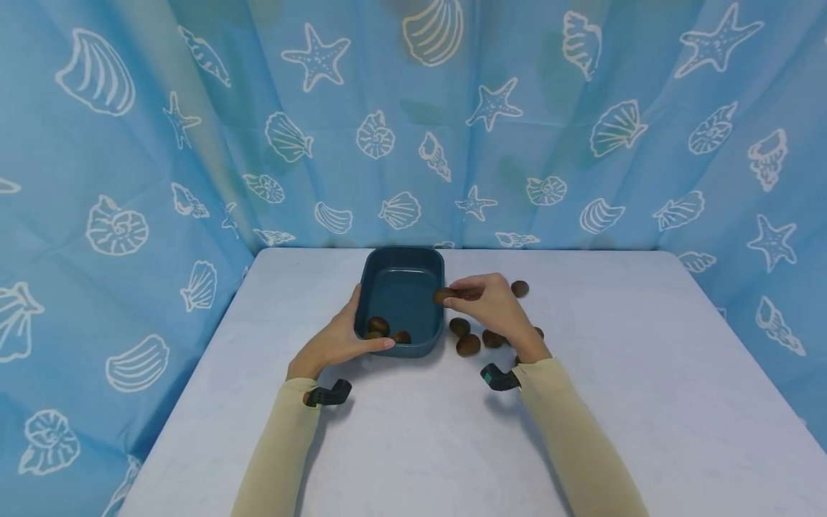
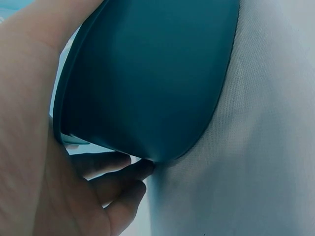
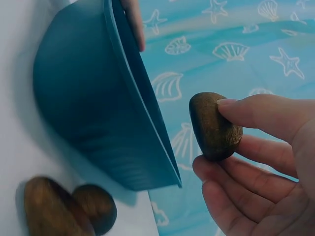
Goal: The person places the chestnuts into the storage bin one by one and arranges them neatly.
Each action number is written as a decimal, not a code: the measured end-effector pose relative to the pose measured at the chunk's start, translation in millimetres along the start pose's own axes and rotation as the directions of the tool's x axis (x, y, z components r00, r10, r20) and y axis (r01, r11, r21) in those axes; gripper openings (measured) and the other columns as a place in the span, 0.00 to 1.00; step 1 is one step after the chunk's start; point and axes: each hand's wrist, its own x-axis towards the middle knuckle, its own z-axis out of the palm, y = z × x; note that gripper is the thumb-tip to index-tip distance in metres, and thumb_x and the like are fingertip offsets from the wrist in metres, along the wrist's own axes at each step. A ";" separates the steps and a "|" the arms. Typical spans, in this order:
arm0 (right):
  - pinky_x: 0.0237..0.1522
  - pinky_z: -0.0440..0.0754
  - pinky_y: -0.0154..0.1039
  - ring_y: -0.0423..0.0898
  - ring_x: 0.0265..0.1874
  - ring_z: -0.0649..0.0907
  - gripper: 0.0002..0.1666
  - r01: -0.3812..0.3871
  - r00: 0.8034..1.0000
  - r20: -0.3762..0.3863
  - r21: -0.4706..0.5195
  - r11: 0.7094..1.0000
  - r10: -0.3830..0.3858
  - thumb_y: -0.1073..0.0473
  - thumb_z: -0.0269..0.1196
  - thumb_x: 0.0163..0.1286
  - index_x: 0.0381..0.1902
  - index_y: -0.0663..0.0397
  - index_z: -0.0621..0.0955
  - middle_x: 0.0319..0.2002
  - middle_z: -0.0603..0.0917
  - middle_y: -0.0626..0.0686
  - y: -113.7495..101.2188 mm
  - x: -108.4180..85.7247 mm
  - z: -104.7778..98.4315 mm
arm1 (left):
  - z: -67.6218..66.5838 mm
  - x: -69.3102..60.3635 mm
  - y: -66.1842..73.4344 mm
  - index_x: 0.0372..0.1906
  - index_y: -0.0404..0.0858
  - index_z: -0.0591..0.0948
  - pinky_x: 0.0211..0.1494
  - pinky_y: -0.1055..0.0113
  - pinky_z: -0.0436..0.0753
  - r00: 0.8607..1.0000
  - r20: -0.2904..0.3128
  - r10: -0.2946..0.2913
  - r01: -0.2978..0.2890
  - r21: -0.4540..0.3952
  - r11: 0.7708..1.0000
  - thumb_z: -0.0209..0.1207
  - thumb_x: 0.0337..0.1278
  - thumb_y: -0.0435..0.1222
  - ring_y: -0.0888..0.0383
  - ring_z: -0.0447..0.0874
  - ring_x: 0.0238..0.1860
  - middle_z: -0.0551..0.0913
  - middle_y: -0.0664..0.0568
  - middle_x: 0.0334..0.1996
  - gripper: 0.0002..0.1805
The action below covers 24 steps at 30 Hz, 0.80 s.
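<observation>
A dark teal rectangular container (image 1: 402, 293) stands on the table with several brown rounded stones (image 1: 378, 326) in its near left corner. My left hand (image 1: 339, 336) grips its near left corner, thumb along the near rim; the left wrist view shows the fingers (image 2: 120, 184) against the container wall (image 2: 147, 73). In my right hand (image 1: 494, 305) a brown stone (image 1: 444, 296) is pinched at the container's right rim. The right wrist view shows this stone (image 3: 211, 127) between thumb and fingers (image 3: 246, 182), beside the container (image 3: 88, 88) and apart from it.
Several more brown stones (image 1: 468, 345) lie on the white table (image 1: 420, 431) right of the container, some partly behind my right hand and wrist. One stone (image 1: 520, 289) lies farther back. A blue curtain (image 1: 388, 165) with shell and starfish prints hangs behind the table.
</observation>
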 end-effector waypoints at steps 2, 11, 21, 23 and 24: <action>0.54 0.87 0.50 0.50 0.47 0.88 0.23 0.021 1.000 0.006 0.002 1.000 -0.021 0.49 0.71 0.69 0.57 0.53 0.87 0.50 0.91 0.54 -2.0 2.8 4.0 | 0.0 0.4 0.5 0.83 0.55 0.26 0.81 0.33 0.56 1.000 0.000 0.001 -0.001 -0.001 1.000 0.71 0.49 0.65 0.42 0.42 0.86 0.36 0.51 0.86 0.74; 0.51 0.89 0.48 0.49 0.46 0.90 0.21 0.075 0.996 0.054 0.007 0.997 -0.075 0.50 0.71 0.68 0.55 0.54 0.88 0.47 0.91 0.54 -11.1 13.6 26.2 | 2.1 2.4 -1.7 0.83 0.58 0.28 0.79 0.31 0.58 0.999 -0.020 0.039 -0.039 -0.012 0.999 0.71 0.49 0.65 0.41 0.47 0.85 0.40 0.51 0.86 0.73; 0.49 0.90 0.45 0.49 0.45 0.90 0.20 0.097 0.992 0.086 -0.050 0.994 -0.093 0.52 0.73 0.67 0.52 0.57 0.89 0.46 0.90 0.54 -10.1 25.6 49.3 | 2.8 2.3 -2.8 0.83 0.59 0.28 0.81 0.33 0.57 0.999 -0.013 0.043 -0.043 -0.031 0.999 0.72 0.50 0.63 0.45 0.45 0.86 0.38 0.55 0.86 0.73; 0.49 0.90 0.45 0.49 0.45 0.90 0.20 0.103 0.991 0.090 -0.070 0.992 -0.097 0.52 0.73 0.67 0.52 0.57 0.89 0.47 0.90 0.54 -11.6 27.0 52.3 | 2.0 1.9 -2.6 0.83 0.58 0.27 0.81 0.33 0.57 0.999 -0.013 0.040 -0.041 -0.023 0.999 0.71 0.50 0.64 0.44 0.44 0.86 0.37 0.54 0.86 0.73; 0.50 0.90 0.45 0.49 0.45 0.90 0.20 0.104 0.991 0.093 -0.080 0.991 -0.097 0.52 0.73 0.67 0.52 0.57 0.89 0.47 0.90 0.54 -12.6 27.6 53.7 | 1.8 1.8 -2.3 0.83 0.58 0.27 0.81 0.33 0.58 0.999 -0.015 0.041 -0.042 -0.023 0.999 0.71 0.50 0.64 0.44 0.44 0.86 0.37 0.54 0.86 0.73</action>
